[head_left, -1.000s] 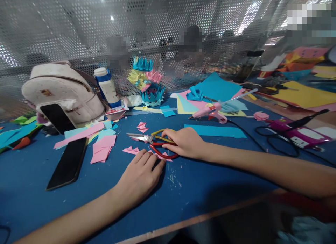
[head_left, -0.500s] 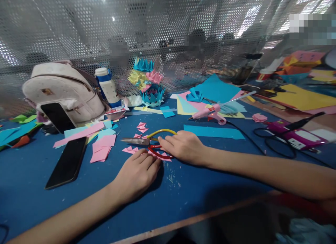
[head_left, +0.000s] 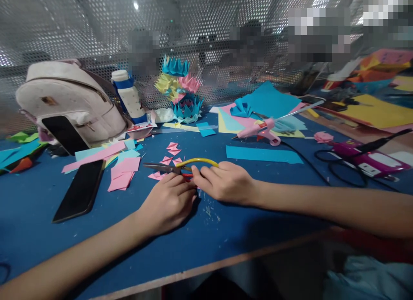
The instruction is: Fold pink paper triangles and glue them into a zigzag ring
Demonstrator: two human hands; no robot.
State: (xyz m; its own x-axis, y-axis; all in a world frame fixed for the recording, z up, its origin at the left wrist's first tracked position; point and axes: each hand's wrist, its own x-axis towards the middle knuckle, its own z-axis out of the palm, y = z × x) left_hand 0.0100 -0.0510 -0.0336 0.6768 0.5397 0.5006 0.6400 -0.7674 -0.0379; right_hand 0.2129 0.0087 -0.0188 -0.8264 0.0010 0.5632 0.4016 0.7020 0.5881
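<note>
A pair of scissors [head_left: 200, 160] with one yellow and one red handle points its dark blades left, just above the table. My right hand [head_left: 227, 182] is closed around the handles, fingers curled, thumb hidden. Close by on the left, my left hand [head_left: 171, 201] rests low with its fingers bent together below the scissors' pivot. Whatever those fingers pinch is hidden. Small folded pink paper pieces [head_left: 173, 148] lie behind the blades, and others are partly covered by my left hand.
Pink paper squares [head_left: 122, 173] and a phone [head_left: 79, 190] lie left, before a backpack [head_left: 71, 102] and a bottle [head_left: 129, 96]. Behind stands a folded-paper flower stack [head_left: 187, 108]. A blue strip [head_left: 263, 154], a pink glue gun [head_left: 260, 130] and a purple power strip [head_left: 368, 160] are right.
My right hand has come slightly nearer with the scissors, and the red handle is now mostly hidden behind my fingers. The view has shifted a little.
</note>
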